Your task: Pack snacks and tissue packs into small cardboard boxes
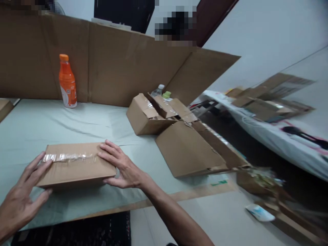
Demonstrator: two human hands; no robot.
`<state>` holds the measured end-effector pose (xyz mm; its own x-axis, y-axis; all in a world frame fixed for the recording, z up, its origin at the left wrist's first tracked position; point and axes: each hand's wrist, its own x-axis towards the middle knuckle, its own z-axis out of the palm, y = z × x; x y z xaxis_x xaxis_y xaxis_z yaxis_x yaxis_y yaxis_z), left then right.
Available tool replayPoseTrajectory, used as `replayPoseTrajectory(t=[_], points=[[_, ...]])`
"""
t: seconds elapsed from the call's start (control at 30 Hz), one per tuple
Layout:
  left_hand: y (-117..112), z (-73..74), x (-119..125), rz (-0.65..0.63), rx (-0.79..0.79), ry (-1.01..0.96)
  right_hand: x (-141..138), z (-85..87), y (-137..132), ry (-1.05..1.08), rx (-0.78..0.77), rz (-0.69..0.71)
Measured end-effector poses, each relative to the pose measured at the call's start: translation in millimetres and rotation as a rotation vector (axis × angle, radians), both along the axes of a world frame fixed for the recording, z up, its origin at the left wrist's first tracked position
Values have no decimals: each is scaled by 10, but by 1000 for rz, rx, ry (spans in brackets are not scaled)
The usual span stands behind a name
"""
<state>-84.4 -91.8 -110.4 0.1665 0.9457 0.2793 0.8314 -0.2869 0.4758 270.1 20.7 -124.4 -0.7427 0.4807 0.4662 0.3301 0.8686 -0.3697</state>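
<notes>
A closed cardboard box (77, 172) with clear tape along its top seam is between my two hands at the near left of the table. My left hand (25, 191) grips its left end, fingers on the top edge and thumb low on the near side. At the right end, my right hand (121, 167) has its fingers over the top and its thumb against the near lower corner. The tape (69, 157) looks wrinkled and shiny. What is inside the box does not show.
An orange bottle (68, 82) stands before a tall cardboard screen (123, 65). Two opened cardboard boxes, a smaller box (146, 116) and a larger box (189, 147), sit at the table's right. Beyond the gap are another table (276, 136) and cartons on the floor.
</notes>
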Motion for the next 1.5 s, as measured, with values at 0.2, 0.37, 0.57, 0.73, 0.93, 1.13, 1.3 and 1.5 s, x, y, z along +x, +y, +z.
replayPoseTrajectory(t=[0.2,0.37,0.57,0.73,0.93,1.13,1.3,1.5], points=[[523,69,361,-117,-19,-56,239,-69,-189,79,99,-184],[1260,40,1455,-415,-149,-129,917,-143,-772,31,213,-677],[1600,-286,2875,-387,-129,-249,1349,-300,-992,-42,352,-1211],[1650,-584,3447,-486,-155,-238,1351,-358,-544,-6,215,-1405],[1859,-700,3632,-585,-182,-162,1438,-414,-279,70,194,-1382],[1619,-849,3296,-762,-288,-27,1428,-650,-802,213,303,-1255],[1034,-909,2832,-913,-346,88,1286,-1170,-1189,174,45,-1180],[973,-826,2657,-907,-349,99,1262,-1503,-1112,159,-78,-1164]])
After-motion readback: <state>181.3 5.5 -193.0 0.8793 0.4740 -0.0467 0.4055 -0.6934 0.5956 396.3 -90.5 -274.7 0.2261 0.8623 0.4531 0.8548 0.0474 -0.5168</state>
